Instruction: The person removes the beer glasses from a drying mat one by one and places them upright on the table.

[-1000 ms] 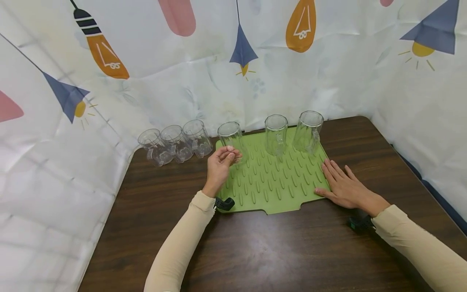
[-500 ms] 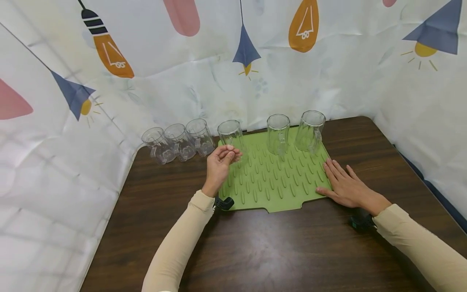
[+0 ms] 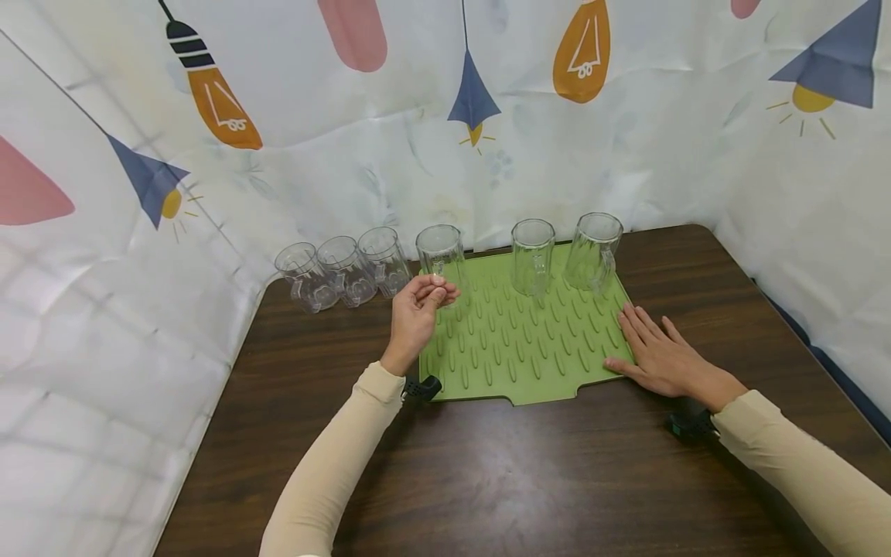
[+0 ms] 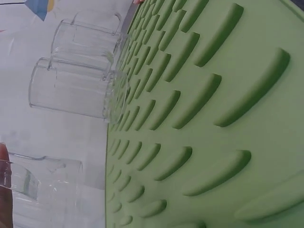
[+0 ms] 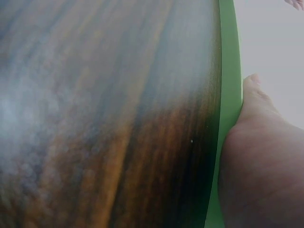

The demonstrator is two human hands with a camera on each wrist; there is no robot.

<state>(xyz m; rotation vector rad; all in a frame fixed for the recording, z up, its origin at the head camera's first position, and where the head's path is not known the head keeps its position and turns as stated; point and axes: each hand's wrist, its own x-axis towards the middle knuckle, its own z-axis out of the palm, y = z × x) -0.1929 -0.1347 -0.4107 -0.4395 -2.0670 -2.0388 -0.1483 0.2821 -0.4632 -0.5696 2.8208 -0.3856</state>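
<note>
The L hand (image 3: 418, 313) is near the left back part of the green mat (image 3: 515, 356). Its grip is nearly closed: thumb & fingers pinch the handle of the held glass mug (image 3: 440, 249), which is at the mat's left back corner. In the left wrist view, fingers (image 4: 4, 199) are seen at this handle; whether the mug's base touches the mat, I cannot tell, bc. the hand hides it in the head view.

The R hand (image 3: 657, 352) lies flat at the mat's right edge, w/ straight fingers touching it; this grip is extended & has hold of nothing.

On the mat's back part, right of the held mug, stand two more: the middle mug (image 3: 533, 251) & the right mug (image 3: 593, 249), the 2nd nearer to the mat's right edge. Left of the mat, three clear mugs (image 3: 339, 267) stand in a row on the dark brown worktop (image 3: 529, 480), close to each other.

Behind the mat hangs a white sheet (image 3: 348, 178) w/ printed lamps, bulbs, etc. Both arms have beige sleeves (image 3: 334, 449), reaching from the mat's front side.
</note>
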